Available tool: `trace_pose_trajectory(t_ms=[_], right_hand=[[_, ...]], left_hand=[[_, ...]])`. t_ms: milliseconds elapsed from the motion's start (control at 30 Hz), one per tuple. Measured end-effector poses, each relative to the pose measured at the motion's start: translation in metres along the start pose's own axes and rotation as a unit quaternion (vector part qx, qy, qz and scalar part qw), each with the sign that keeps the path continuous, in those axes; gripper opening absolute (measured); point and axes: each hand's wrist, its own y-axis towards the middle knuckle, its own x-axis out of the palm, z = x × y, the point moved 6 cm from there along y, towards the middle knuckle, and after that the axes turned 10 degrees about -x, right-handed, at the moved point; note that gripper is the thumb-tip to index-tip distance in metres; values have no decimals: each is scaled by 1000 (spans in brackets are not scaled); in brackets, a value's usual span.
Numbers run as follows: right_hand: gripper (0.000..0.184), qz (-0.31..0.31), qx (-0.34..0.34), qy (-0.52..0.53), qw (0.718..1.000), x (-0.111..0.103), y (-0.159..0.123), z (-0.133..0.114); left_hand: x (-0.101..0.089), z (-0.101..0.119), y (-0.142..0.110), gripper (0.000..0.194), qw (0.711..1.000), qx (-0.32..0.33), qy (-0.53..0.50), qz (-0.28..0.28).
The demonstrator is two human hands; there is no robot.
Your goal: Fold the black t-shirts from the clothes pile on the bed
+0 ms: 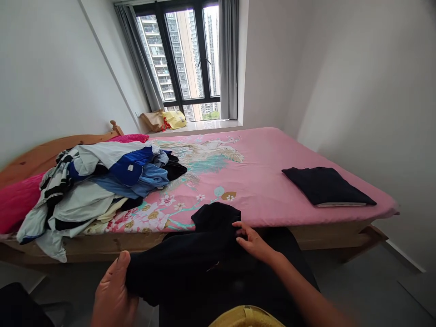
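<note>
A black garment (184, 254) stretches across my lap, its far end lying on the front edge of the bed. Its left end is gripped by my left hand (114, 290), thumb on top and fingers wrapped beneath. At its right side, my right hand (254, 243) touches the cloth, with thumb and forefinger apart. What kind of garment it is cannot be made out against my dark legs. On the bed's right part lies a folded dark garment (329, 186), flat and separate from my hands.
A heap of mixed clothes (102, 181) covers the bed's left end, with sleeves hanging over the edge. The pink bed sheet (262, 168) spreads beyond my knees. Paper and yellow bags (174, 119) stand on the windowsill. A yellow rounded object (247, 318) shows at the bottom.
</note>
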Motion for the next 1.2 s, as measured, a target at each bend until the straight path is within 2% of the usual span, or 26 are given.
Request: trace_pose_trajectory(t_ms=[67,167,300,433,567,633,767,833,967,1033,1133,1200], right_hand=[[52,-23,-1,5,1000,13,-6,3],[51,-29,-12,3,1000,25,-9,2],[37,1,-50,-36,998,19,-5,-7],[38,-4,-61,-54,997,13,-4,-6],[49,-26,-29,-75,996,22,-12,4],[50,-28,-39,-93,995,29,-14,4],[34,-52,-78,-135,986,35,-10,-4],[27,-20,-81,-132,988,20,-5,-13],[28,70,-67,-110,989,-37,1,-48],[32,82,-58,-126,987,-65,-1,-71],[36,73,-61,-181,979,-94,-6,-108],[34,61,-77,-232,968,-107,-9,-131]], left_hand=[[-1,1,-1,32,1000,5,-6,5],[-4,3,-1,28,999,25,-20,25],[-3,2,-1,25,1000,12,-15,17],[-1,3,-1,25,1000,14,-13,9],[0,1,0,23,1000,3,-16,6],[-1,0,1,23,1000,7,-18,5],[-1,1,3,25,999,12,-28,-15],[-4,3,4,28,999,13,-25,-20],[-3,10,7,34,998,6,18,-61],[1,13,7,39,997,7,45,-69],[13,22,4,54,994,34,68,-75],[28,30,-1,62,988,52,96,-113]])
